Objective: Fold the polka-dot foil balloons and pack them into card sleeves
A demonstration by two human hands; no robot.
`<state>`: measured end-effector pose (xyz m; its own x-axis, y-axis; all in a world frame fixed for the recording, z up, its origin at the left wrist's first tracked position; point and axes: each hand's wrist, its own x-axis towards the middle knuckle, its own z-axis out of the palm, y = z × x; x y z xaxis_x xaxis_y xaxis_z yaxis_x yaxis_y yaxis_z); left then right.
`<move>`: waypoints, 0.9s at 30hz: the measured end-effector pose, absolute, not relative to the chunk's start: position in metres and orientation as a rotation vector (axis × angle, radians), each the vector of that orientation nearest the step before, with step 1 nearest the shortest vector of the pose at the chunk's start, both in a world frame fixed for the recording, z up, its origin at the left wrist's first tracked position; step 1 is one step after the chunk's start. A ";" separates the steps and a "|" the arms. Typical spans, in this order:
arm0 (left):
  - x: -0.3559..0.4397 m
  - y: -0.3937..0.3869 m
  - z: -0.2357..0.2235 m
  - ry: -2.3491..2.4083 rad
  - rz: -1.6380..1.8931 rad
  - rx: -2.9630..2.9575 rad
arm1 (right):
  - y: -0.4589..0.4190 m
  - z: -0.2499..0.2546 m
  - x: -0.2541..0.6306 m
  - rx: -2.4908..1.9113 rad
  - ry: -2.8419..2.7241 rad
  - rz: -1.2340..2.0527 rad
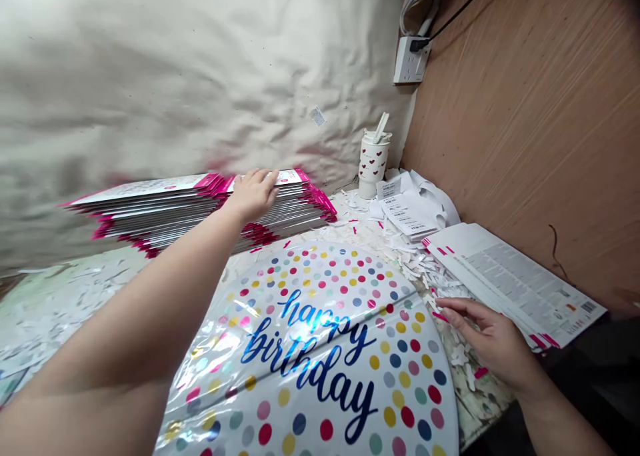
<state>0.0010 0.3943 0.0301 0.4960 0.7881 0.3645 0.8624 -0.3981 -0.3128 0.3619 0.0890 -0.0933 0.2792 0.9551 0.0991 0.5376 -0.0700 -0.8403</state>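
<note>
My left hand [253,195] lies on top of a tall stack of flat packaged foil balloons [165,206] with hot-pink edges, fingers spread and holding nothing. Below my arm lies a round foil balloon [310,363], white with colourful dots and blue "happy birthday" lettering. My right hand [493,339] sits at the balloon's right edge among white paper scraps [415,263]. A small pink strip [440,317] lies at its fingertips; I cannot tell whether it is held. Beside that hand lies a printed balloon package [515,283].
A white cup with red hearts [374,159] and a pile of barcode labels [407,209] stand at the back. A power socket [411,61] is mounted above them, with a wooden panel [525,96] to the right and a crumpled pale sheet [175,69] behind.
</note>
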 end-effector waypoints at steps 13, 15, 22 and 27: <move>0.033 0.377 0.038 -1.314 -0.125 -2.222 | 0.089 -0.098 0.353 -1.738 -1.335 0.763; 0.039 0.375 0.034 -1.331 -0.136 -2.212 | 0.089 -0.098 0.352 -1.730 -1.341 0.755; 0.009 0.383 0.023 -1.432 -0.182 -2.211 | 0.087 -0.097 0.354 -1.727 -1.337 0.791; 0.000 0.383 0.013 -1.539 -0.271 -2.190 | 0.089 -0.098 0.349 -1.692 -1.391 0.740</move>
